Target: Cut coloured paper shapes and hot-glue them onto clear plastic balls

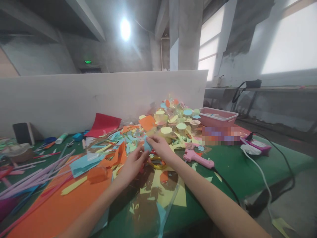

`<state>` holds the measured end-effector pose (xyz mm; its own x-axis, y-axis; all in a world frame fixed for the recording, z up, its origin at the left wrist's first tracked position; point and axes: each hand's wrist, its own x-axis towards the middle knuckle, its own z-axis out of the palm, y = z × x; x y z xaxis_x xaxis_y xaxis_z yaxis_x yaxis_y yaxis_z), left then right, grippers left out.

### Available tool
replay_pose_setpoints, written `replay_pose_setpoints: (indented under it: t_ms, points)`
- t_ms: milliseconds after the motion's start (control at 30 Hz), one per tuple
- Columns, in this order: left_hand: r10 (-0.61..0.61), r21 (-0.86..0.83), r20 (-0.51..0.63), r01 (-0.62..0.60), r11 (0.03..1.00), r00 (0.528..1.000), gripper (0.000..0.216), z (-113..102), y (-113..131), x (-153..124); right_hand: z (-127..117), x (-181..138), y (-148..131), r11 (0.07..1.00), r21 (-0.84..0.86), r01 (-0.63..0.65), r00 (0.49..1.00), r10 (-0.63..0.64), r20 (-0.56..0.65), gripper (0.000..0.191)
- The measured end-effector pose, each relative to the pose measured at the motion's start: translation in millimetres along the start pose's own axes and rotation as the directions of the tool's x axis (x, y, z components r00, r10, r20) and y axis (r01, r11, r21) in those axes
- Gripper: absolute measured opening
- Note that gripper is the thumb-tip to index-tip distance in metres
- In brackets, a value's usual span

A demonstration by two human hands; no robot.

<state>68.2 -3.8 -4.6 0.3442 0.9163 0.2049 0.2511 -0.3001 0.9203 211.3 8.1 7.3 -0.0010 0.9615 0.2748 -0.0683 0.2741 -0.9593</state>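
Note:
Both my hands meet over the middle of the green table (232, 165). My left hand (132, 163) and my right hand (159, 145) pinch the same small blue paper piece (147, 145) between their fingertips. Just below them lies a yellow tape ring (157, 162) on scraps of yellow and orange paper. A pile of clear cups with coloured paper discs (173, 120) rises right behind my hands.
A pink glue gun (198, 158) with a black cord lies to the right. Behind it stand a pink tray (218, 117) and a power strip (255, 147). Orange sheets (56, 205) and pink straws (32, 178) cover the left. A white board (99, 96) walls the back.

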Motion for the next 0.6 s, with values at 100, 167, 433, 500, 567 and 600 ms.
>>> replay_pose_setpoints:
  t_ms: [100, 167, 433, 500, 567, 600]
  points:
    - [-0.005, 0.006, 0.019, 0.005, 1.0, 1.0, 0.043, -0.4, -0.4, 0.1, 0.4, -1.1, -0.9, 1.0, 0.0, -0.016, 1.0, 0.016, -0.003, 0.022]
    - [-0.006, 0.016, 0.048, 0.005, 1.0, 0.999, 0.041, -1.6, -1.4, 0.3, 0.7, -1.7, -1.3, 1.0, 0.0, -0.025, 1.0, 0.025, -0.006, 0.021]
    - [-0.01, 0.058, 0.146, 0.002, 0.998, 0.989, 0.037, -8.6, -5.6, 1.9, 0.5, -0.5, 0.8, 0.999, -0.021, -0.038, 0.999, 0.038, -0.021, 0.021]
    - [-0.001, 0.046, 0.14, -0.006, 0.999, 0.99, 0.036, -8.0, -3.9, 1.4, -0.1, 0.4, 1.1, 0.999, -0.028, -0.034, 0.999, 0.034, -0.018, 0.023]
    - [0.014, 0.023, 0.117, -0.017, 1.0, 0.993, 0.035, -6.9, -0.5, 0.8, -1.2, 1.3, 1.6, 0.999, -0.036, -0.025, 1.0, 0.024, -0.007, 0.024]
    - [0.024, 0.01, 0.096, -0.025, 1.0, 0.995, 0.035, -6.4, 1.6, 0.6, -1.9, 1.7, 2.2, 0.999, -0.039, -0.02, 1.0, 0.02, -0.001, 0.025]
